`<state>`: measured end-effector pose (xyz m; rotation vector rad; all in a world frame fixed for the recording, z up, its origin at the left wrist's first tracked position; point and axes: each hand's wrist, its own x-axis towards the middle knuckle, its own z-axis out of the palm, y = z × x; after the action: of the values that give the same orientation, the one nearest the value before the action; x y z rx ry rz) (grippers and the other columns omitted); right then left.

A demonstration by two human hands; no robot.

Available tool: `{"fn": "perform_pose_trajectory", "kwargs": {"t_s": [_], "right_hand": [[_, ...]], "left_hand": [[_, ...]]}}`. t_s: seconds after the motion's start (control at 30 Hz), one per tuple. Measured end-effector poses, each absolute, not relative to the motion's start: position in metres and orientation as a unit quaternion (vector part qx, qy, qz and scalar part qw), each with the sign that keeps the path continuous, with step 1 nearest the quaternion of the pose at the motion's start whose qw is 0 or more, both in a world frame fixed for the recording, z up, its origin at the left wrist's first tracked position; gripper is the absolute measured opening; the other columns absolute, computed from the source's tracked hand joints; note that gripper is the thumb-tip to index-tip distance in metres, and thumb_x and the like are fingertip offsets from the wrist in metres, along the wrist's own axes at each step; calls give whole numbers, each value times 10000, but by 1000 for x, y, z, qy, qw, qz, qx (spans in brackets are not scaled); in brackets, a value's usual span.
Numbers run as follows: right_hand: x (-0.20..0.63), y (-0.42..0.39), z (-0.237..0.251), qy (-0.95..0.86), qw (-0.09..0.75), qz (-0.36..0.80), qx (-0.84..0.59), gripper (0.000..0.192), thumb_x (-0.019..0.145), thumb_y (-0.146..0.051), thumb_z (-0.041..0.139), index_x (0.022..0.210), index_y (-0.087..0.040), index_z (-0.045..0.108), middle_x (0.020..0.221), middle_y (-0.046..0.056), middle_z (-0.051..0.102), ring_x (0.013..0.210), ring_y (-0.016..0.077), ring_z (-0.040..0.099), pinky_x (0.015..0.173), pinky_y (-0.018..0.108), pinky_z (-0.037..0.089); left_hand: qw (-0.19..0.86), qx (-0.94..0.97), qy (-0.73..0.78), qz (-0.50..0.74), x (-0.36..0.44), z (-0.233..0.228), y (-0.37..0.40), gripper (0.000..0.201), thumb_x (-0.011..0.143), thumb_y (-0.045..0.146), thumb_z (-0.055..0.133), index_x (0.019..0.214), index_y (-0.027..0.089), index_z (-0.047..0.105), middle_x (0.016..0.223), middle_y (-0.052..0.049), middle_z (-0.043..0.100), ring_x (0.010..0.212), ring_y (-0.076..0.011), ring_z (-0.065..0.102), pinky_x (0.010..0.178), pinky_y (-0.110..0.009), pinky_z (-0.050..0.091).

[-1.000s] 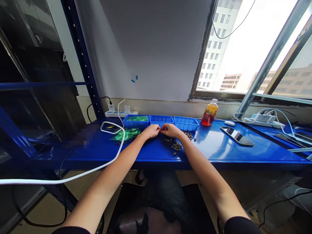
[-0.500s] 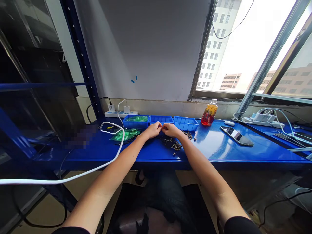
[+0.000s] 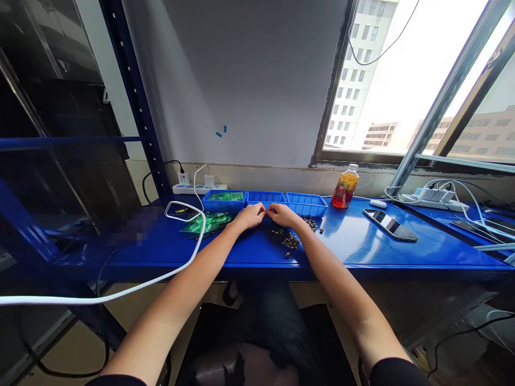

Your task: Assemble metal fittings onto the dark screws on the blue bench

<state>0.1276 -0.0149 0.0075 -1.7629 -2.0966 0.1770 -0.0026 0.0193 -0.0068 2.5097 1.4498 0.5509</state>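
Note:
My left hand [image 3: 252, 215] and my right hand [image 3: 280, 214] meet fingertip to fingertip above the blue table, in front of the middle blue bin [image 3: 266, 198]. Both are closed in a pinch; whatever they hold is too small or too hidden to name. Under and beside my right wrist lie small dark and brassy metal parts [image 3: 290, 241] in loose heaps. Green plastic bags [image 3: 213, 221] rest to the left of my left hand. More green bags [image 3: 226, 197] fill the left bin [image 3: 207, 205]. The right bin [image 3: 307, 203] stands beyond my right hand.
A white cable [image 3: 148, 280] loops across the table's left side. A bottle of red drink [image 3: 345, 187] and a phone [image 3: 390, 224] are on the right. Power strips [image 3: 200, 188] with plugs lie along the wall. A blue metal rack [image 3: 137, 102] rises at left.
My fingertips have drawn very slightly apart and both hands sit a touch lower. The bins, bags and metal parts have stayed put.

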Motion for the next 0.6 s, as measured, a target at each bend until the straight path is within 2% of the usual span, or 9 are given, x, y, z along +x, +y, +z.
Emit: {"fn": "perform_pose_trajectory", "kwargs": {"t_s": [0.17, 0.4, 0.6], "right_hand": [[129, -15, 7, -750, 212, 76, -622, 199, 796, -135, 488, 945, -164, 616, 708, -3, 612, 634, 108, 510, 553, 190, 326], [129, -13, 6, -756, 210, 64, -617, 183, 816, -171, 472, 871, -161, 647, 721, 7, 630, 624, 108, 508, 559, 196, 330], [129, -14, 6, -748, 202, 51, -630, 185, 824, -193, 471, 849, -161, 652, 767, 28, 649, 662, 124, 531, 572, 206, 334]], "left_hand": [[101, 848, 485, 187, -3, -8, 21, 230, 874, 230, 383, 969, 187, 589, 990, -71, 667, 904, -199, 608, 699, -251, 437], [81, 858, 475, 179, -3, -8, 21, 280, 899, 255, 323, 869, 188, 593, 922, -63, 675, 854, -189, 607, 660, -239, 424], [82, 857, 476, 178, -3, -7, 20, 269, 892, 253, 331, 859, 191, 591, 927, -65, 676, 856, -196, 608, 658, -247, 418]]}}
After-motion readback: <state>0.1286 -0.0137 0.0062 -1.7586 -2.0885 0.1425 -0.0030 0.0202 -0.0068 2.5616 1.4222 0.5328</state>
